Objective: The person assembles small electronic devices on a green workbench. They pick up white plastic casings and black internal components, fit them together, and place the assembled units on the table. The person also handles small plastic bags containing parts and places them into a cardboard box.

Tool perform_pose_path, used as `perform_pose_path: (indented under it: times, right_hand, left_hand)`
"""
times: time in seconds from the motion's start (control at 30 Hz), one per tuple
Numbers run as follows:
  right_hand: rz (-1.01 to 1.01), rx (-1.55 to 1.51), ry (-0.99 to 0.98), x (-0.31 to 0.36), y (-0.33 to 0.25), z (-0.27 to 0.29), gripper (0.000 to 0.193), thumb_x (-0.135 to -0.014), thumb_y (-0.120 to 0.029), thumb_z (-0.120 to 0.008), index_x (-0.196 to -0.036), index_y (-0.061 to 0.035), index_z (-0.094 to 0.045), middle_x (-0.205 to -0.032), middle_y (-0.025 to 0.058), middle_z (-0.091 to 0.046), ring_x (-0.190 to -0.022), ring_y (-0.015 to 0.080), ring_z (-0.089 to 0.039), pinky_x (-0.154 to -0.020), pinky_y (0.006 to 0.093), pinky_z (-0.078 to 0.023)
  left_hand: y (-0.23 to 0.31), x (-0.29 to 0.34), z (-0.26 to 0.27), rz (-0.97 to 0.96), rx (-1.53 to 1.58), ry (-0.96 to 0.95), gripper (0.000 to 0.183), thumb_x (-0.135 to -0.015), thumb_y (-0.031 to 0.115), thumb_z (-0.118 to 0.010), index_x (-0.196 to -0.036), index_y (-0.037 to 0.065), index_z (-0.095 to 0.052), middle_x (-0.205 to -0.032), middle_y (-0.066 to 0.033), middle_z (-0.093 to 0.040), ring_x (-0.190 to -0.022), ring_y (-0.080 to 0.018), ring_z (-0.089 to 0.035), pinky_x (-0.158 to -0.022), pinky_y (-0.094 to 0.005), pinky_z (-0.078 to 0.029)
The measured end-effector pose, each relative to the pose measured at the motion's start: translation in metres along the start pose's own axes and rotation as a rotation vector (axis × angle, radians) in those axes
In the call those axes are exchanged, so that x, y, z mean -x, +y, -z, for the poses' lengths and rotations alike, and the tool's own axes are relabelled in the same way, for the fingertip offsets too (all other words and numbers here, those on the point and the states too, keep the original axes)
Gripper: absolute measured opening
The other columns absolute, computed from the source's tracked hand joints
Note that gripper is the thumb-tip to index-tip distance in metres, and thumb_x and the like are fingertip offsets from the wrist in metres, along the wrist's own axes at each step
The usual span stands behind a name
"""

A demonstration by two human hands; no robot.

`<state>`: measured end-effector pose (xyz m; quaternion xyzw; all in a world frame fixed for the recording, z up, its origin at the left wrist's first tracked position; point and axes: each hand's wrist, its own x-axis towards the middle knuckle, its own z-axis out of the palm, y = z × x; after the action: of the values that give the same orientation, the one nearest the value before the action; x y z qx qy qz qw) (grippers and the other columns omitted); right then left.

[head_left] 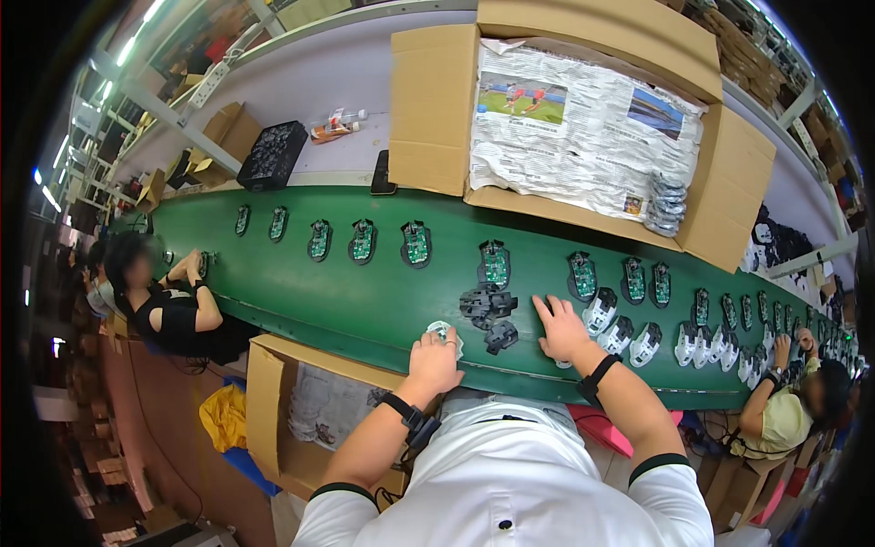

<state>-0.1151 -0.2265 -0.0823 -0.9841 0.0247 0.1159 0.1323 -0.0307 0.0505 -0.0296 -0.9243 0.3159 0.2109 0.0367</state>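
Note:
My left hand (432, 366) is at the near edge of the green work surface, its fingers closed over a pale, whitish mouse part (443, 329) that they partly hide. My right hand (562, 330) rests on the surface, fingers apart and holding nothing. Between the hands lies a small pile of black plastic mouse parts (486, 304), with a loose black piece (500, 337) nearer me. Beyond the pile sits a mouse base with a green circuit board (494, 264). Close to my right hand is a white mouse shell (600, 311); more such shells (645, 345) stand to its right.
Several mouse bases with boards (416, 244) form a row along the green surface (310, 292). An open carton (433, 109) lined with newspaper stands behind; another carton (266, 401) is below left. People work at left (196, 310) and right (775, 415).

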Motion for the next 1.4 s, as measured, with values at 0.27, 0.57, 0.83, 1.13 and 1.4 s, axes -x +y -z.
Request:
perform_pose_path:
  times: [0.27, 0.57, 0.83, 1.13, 1.4]
  right_hand:
    - [0.018, -0.278, 0.178, 0.004, 0.029, -0.016, 0.089, -0.074, -0.026, -0.085, -0.148, -0.0053, -0.04, -0.142, 0.0186, -0.051, -0.125, 0.0369, -0.052, -0.106, 0.0421, -0.046]
    - [0.373, -0.96, 0.556, 0.051, -0.056, 0.09, 0.075, -0.072, -0.037, -0.089, -0.13, 0.0012, -0.061, -0.128, 0.0196, -0.062, -0.113, 0.032, -0.065, -0.094, 0.0378, -0.054]
    - [0.535, -0.937, 0.556, 0.069, -0.07, 0.125, 0.074, -0.067, -0.031, -0.092, -0.127, 0.0007, -0.063, -0.133, 0.0201, -0.063, -0.117, 0.0368, -0.064, -0.098, 0.0421, -0.051]
    - [0.605, -0.784, 0.564, 0.078, -0.074, 0.118, 0.069, -0.07, -0.031, -0.09, -0.127, -0.0002, -0.064, -0.135, 0.0169, -0.062, -0.121, 0.0359, -0.061, -0.101, 0.0443, -0.05]
    - [0.345, -1.131, 0.242, 0.084, -0.086, 0.114, 0.067, -0.075, -0.022, -0.089, -0.129, 0.0018, -0.058, -0.123, 0.0161, -0.067, -0.112, 0.0279, -0.066, -0.096, 0.0399, -0.054]
  left_hand:
    - [-0.05, -0.018, -0.038, -0.305, 0.372, 0.682, 0.039, -0.078, 0.017, -0.08, -0.114, 0.007, -0.07, -0.118, -0.0147, -0.065, -0.105, -0.0355, -0.062, -0.093, -0.0421, -0.052]
    - [0.035, 0.018, 0.052, -0.274, 1.632, 0.364, 0.049, -0.085, 0.0, -0.076, -0.125, -0.001, -0.047, -0.111, -0.0098, -0.065, -0.097, -0.0121, -0.064, -0.083, -0.0292, -0.054]
    - [0.065, 0.038, 0.07, -0.321, 1.715, 0.212, 0.038, -0.104, 0.021, -0.057, -0.135, 0.001, -0.049, -0.076, 0.0056, -0.058, -0.064, 0.0012, -0.046, -0.057, -0.0174, -0.035]
    - [0.071, 0.05, 0.093, -0.17, 1.271, 0.374, 0.034, -0.106, 0.021, -0.049, -0.131, -0.001, -0.058, -0.07, -0.0005, -0.057, -0.064, -0.0068, -0.05, -0.059, -0.0258, -0.044]
    - [0.075, 0.056, 0.088, -0.214, 1.261, 0.369, 0.036, -0.104, 0.017, -0.051, -0.134, -0.003, -0.054, -0.074, -0.0061, -0.067, -0.068, -0.0084, -0.061, -0.064, -0.0274, -0.05]
